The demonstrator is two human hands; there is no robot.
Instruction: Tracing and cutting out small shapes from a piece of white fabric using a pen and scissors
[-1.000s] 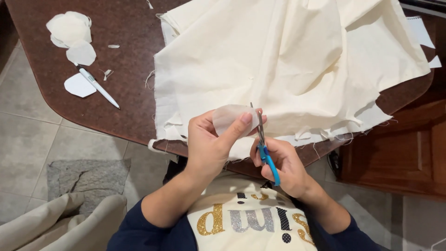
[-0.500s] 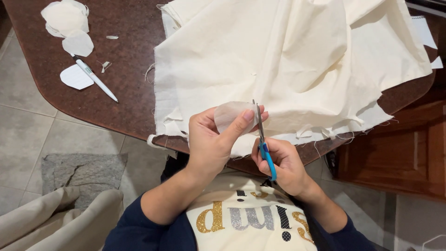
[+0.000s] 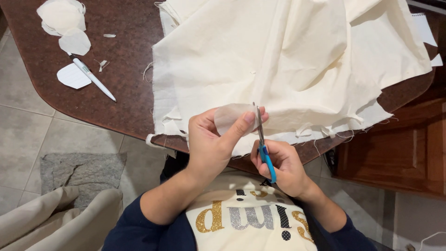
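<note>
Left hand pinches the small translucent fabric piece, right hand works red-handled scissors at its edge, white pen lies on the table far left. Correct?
Not quite. The head view shows the scissors in the right hand have blue handles, not red. The left hand does pinch the small translucent fabric piece, and the white pen lies on the table far left.

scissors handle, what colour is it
Bright blue: the scissors in the right hand show it best in the head view.

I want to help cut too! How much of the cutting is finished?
Some is done: cut pieces lie stacked at the table's far corner by a pen. Now the left hand holds a small piece while the right hand snips it with blue scissors. The big cream cloth is mostly uncut.
</note>
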